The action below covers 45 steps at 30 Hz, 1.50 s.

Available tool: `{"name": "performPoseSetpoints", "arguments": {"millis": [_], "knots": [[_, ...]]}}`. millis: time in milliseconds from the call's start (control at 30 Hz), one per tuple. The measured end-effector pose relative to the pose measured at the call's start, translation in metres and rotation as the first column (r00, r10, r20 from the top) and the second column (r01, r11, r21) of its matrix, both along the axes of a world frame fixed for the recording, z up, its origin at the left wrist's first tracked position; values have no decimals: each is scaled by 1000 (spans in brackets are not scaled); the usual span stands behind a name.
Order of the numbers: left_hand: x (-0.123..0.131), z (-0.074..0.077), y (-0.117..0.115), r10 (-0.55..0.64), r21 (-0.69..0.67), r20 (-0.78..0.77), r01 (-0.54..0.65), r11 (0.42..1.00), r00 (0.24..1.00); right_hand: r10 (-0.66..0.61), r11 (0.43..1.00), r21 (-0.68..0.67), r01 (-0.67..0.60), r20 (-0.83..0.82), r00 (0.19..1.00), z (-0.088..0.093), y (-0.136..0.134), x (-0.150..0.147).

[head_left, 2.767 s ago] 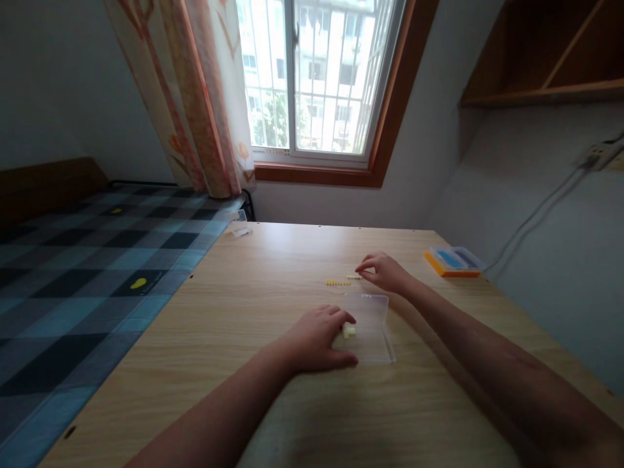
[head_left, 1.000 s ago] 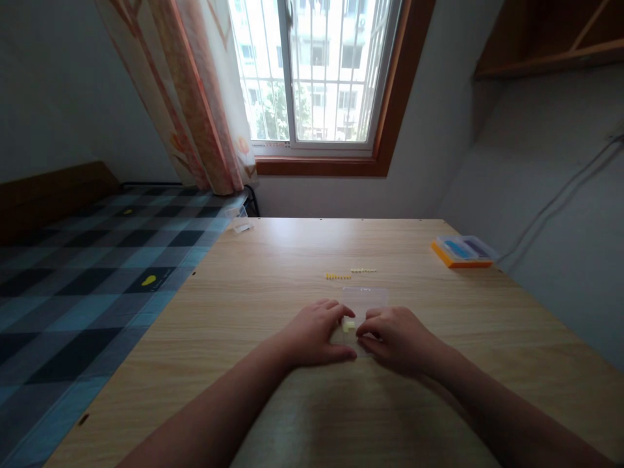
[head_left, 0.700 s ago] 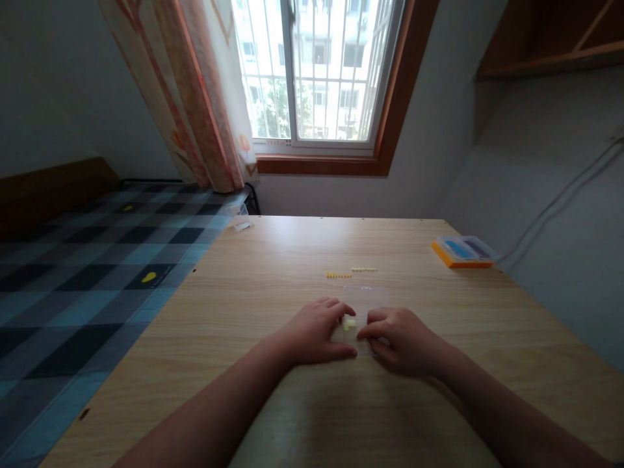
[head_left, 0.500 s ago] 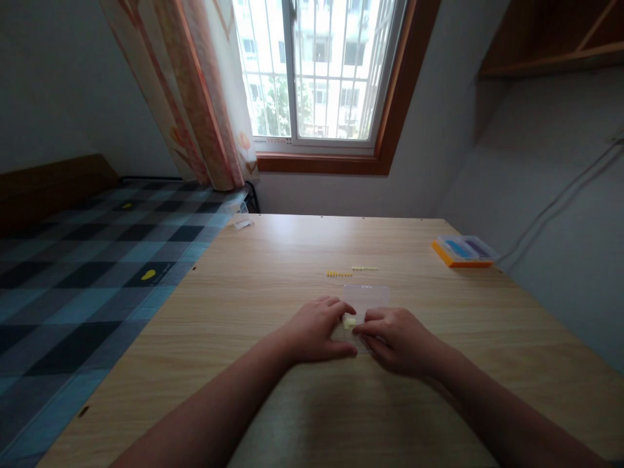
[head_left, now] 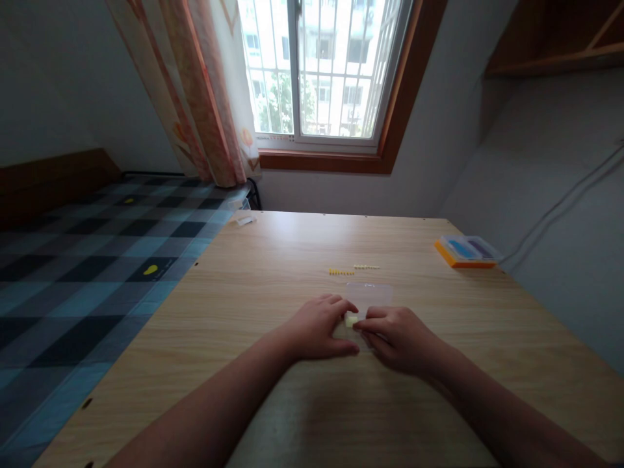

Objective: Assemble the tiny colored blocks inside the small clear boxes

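A small clear plastic box with its lid folded back lies on the table between my hands. Inside its left part sits a pale yellow piece, too small to name. My left hand curves around the box's left side, the index finger at the far edge and the thumb at the near edge. My right hand is closed over the box's right side, its fingertips pinched together beside the yellow piece; whatever they hold is hidden. Beyond the lid lie a row of small orange-yellow pieces and a row of paler ones.
An orange case with a clear lid rests at the table's right edge. Small clear plastic containers are at the far left corner. A bed with a checked cover runs along the left, and a wall stands on the right.
The view has shifted slightly. Both hands stay around the box in nearly the same pose, and the rows of small pieces have not moved on the table.
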<state>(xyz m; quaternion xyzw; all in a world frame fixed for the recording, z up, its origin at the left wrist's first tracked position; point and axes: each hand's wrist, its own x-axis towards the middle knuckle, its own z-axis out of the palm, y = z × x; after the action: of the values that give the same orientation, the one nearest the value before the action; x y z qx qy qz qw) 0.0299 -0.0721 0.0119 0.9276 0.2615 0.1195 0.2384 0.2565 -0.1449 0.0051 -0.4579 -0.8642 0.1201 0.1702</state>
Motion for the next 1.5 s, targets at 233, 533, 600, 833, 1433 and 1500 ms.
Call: {"name": "performPoseSetpoints", "arguments": {"millis": [233,533,600,833,1433,1500], "knots": [[1,-1,0,-2,4,-3,2,1000,1000,-11,1000,19,11,3,1000,0,1,0],[1,2,-1,6,-9,-10,-6,1000,1000,-54,933,317,169,-341,938,2,3,20],[1,2,0,10,-10,-12,-10,1000,1000,-127,873,370,317,-456,881,1,9,28],[0,3,1,9,-15,-15,-9,1000,1000,-351,750,337,569,-525,775,-28,55,58],[-1,2,0,6,-11,-7,-6,1000,1000,-285,877,394,274,-31,958,-56,137,51],[-1,2,1,5,-14,-7,-5,1000,1000,-285,883,383,270,-18,958,-57,137,51]]}}
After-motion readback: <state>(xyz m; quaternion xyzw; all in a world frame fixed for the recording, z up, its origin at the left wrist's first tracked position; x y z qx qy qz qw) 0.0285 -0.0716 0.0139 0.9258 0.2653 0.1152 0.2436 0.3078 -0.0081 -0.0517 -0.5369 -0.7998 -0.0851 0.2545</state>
